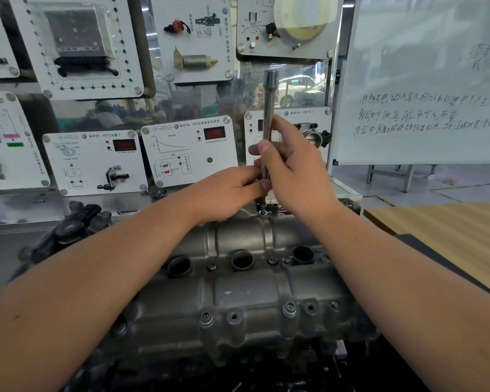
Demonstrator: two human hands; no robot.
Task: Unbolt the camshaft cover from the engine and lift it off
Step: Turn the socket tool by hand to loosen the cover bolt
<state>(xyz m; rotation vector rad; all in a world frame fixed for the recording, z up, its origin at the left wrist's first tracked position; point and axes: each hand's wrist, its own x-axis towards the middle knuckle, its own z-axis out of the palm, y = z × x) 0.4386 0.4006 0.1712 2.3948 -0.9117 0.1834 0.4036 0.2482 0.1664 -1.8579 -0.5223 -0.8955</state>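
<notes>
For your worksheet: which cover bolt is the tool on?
The far-edge bolt, below both hands; the extension bar stands on it. The near-edge bolts sit untouched.

Both bare forearms reach forward toward twelve o'clock, converging; the right hand (292,165) is raised, fingers and thumb curled in a pinch; the left hand (229,190) sits just below at its seven o'clock, fingertips pinching, touching the right.
</notes>
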